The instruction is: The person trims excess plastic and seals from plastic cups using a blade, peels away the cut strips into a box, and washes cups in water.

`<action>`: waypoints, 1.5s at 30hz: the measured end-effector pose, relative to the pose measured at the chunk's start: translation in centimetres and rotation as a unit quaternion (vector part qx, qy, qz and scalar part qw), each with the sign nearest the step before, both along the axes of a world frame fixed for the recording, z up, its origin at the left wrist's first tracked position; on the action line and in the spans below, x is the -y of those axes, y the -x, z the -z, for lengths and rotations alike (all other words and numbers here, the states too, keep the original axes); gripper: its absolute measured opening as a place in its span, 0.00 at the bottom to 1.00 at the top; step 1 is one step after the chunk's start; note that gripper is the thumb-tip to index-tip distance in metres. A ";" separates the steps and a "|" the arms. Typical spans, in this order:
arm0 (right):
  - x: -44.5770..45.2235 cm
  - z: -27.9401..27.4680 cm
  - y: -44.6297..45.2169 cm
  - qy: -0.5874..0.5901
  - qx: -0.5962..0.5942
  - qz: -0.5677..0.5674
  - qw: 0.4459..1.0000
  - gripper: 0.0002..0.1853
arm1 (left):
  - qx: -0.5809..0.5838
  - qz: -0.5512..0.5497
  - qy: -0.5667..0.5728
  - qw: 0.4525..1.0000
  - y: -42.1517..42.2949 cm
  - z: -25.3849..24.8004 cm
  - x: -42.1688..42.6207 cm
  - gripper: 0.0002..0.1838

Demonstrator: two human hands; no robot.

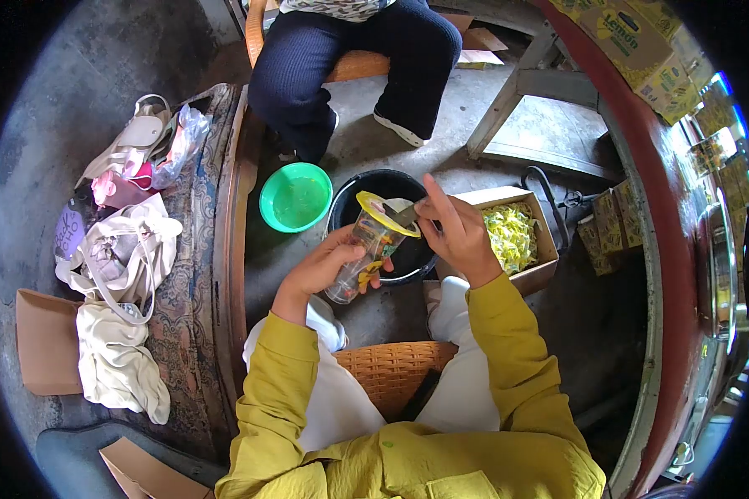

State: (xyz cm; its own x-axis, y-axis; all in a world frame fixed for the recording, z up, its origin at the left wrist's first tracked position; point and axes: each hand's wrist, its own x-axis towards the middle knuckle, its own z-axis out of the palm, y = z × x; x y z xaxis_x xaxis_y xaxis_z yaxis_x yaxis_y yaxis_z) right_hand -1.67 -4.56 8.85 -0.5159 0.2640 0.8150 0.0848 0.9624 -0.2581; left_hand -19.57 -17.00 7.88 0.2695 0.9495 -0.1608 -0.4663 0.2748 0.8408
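Note:
My left hand [331, 261] is wrapped around a clear plastic jar [363, 254] with a yellow rim and coloured print on its side. The jar is tilted, its rim end toward my right hand [459, 228]. Between the thumb and fingers of that hand is a small dark flat piece [407, 217], held against the rim; its exact kind is not clear. The right index finger points up, away from the jar. Below both hands stands a black bucket [339, 213], partly hidden by the jar and hands.
A green basin [296, 198] stands left of the bucket. To its right is a cardboard box [543, 274] of yellow-green wrapped packets [512, 237]. Another person [308, 75] sits opposite. Bags [129, 249] lie on a bench at left; a red-edged table [682, 333] runs along the right.

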 end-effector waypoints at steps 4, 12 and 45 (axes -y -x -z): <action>0.1 -0.6 -0.4 0.032 0.029 -0.006 0.999 0.32 | -0.024 -0.035 -0.004 0.999 -0.2 -0.2 -0.1 0.27; -0.6 -1.3 -1.4 0.074 0.058 0.017 0.995 0.32 | -0.218 -0.152 -0.179 0.947 0.5 2.2 -1.2 0.31; 12.0 -16.6 -6.9 -0.318 0.077 -0.015 0.945 0.06 | -0.415 -0.510 -0.394 0.642 -7.0 -4.6 7.7 0.31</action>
State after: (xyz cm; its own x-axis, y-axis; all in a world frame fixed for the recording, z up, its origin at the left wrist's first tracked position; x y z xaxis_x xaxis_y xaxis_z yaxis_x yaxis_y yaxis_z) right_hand 5.20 -16.60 25.48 -0.6410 -0.2706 0.7182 0.0453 0.9208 0.3874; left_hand -12.52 -24.69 12.46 -0.4259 0.4381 0.7916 0.6327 -0.4812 0.6068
